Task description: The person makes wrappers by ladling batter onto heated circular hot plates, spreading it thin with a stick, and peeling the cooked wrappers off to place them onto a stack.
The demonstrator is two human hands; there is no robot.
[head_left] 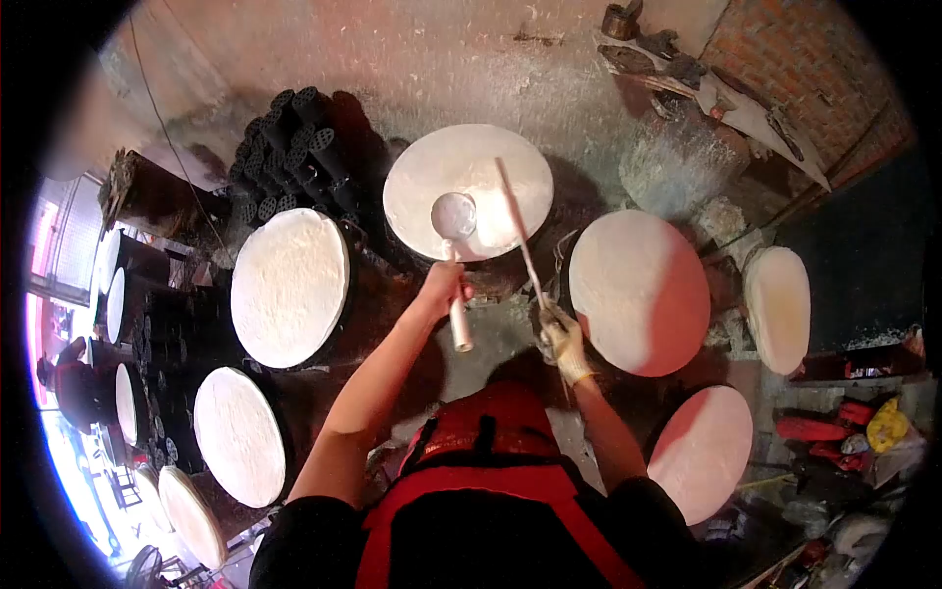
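My left hand (444, 290) is closed round the light handle of a round ladle (453, 216), whose bowl is over the left part of a large round white surface (412, 182) at the top centre. On my right hand (559, 339) is a pale glove, and its fingers are wrapped round a long thin stick (512, 206). The stick slants up and left, its upper end above the right part of the same round surface. A bright, smooth white patch shows between the ladle and the stick.
Round white discs stand at left (289, 288) and right (638, 293), with several more lower down. Black perforated cylinders (285, 157) are stacked at upper left. A wooden plank (756, 118) with objects juts out at upper right. A person (74, 383) is at far left.
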